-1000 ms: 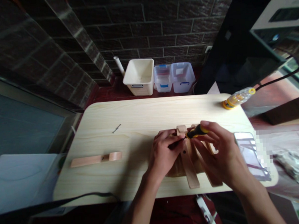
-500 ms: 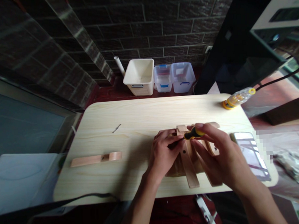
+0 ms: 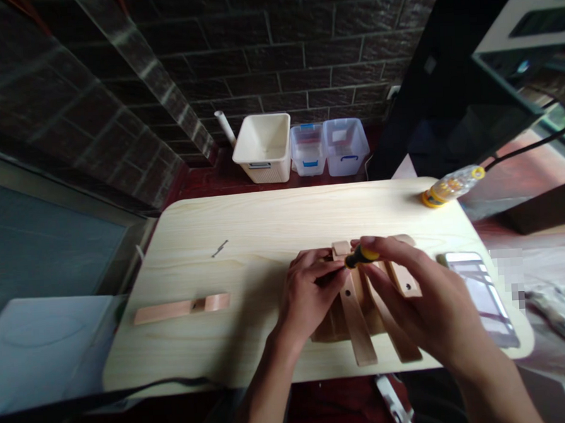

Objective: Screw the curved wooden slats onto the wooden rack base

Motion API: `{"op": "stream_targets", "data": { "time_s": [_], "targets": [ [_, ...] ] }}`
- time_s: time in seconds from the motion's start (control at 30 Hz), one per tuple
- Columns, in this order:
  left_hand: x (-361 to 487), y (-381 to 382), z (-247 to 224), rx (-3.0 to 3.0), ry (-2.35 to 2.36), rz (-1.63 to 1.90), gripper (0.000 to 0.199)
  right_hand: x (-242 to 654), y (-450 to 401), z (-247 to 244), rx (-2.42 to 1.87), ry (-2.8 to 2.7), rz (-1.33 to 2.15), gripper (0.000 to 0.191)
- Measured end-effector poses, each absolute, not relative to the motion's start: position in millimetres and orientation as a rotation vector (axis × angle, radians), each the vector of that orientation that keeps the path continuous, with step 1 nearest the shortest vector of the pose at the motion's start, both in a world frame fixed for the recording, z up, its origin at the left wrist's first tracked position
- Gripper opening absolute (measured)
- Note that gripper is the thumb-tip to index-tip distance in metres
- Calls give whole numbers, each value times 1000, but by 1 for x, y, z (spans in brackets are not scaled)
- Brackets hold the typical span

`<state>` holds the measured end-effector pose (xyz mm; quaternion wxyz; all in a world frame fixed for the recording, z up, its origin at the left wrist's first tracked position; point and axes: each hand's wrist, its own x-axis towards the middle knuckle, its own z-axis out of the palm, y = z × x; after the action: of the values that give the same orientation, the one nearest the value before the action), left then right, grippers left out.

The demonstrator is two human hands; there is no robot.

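Note:
My right hand (image 3: 424, 292) is closed around the yellow-and-black handle of a screwdriver (image 3: 359, 257), held at a slant with its tip toward the left. Beside that tip, the thumb and fingers of my left hand (image 3: 306, 292) are pinched together; what lies between them is hidden. Under both hands is a wooden piece made of several strips. One strip (image 3: 359, 334) with a dark hole points toward the table's front edge, and a second strip (image 3: 399, 338) runs beside it, partly covered by my right hand. A short holed part (image 3: 404, 281) shows past my right fingers.
On the pale table (image 3: 264, 219) lie a loose wooden strip (image 3: 167, 311) and small dark screws (image 3: 220, 248) at left. A phone (image 3: 481, 296) and a clear yellow-based container (image 3: 453, 185) are at right. Behind stand a cream bin (image 3: 265, 165) and two clear boxes (image 3: 347, 161).
The camera view has shifted slightly, so the table sits a little lower. My right fingers have moved a little on the screwdriver handle; my left hand keeps its pinch.

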<state>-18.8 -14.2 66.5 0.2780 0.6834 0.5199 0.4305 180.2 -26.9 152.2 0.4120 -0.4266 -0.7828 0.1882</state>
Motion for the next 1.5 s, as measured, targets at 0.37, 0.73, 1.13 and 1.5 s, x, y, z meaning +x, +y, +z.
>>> {"op": "stream_targets", "data": {
  "time_s": [0.37,0.73,1.13,1.5],
  "targets": [
    [-25,-9,71,1798,1327,1092,10,185,-25,142,-964,-1954,611,59],
    [-30,-3,71,1804,1222,1087,16,188,-26,137,-948,-1967,626,77],
    [-31,-3,73,1808,1211,1073,14,188,-26,135,-955,-1953,609,71],
    [-32,-5,70,1806,1181,1107,19,190,-27,131,-956,-1998,591,73]
  ]
}}
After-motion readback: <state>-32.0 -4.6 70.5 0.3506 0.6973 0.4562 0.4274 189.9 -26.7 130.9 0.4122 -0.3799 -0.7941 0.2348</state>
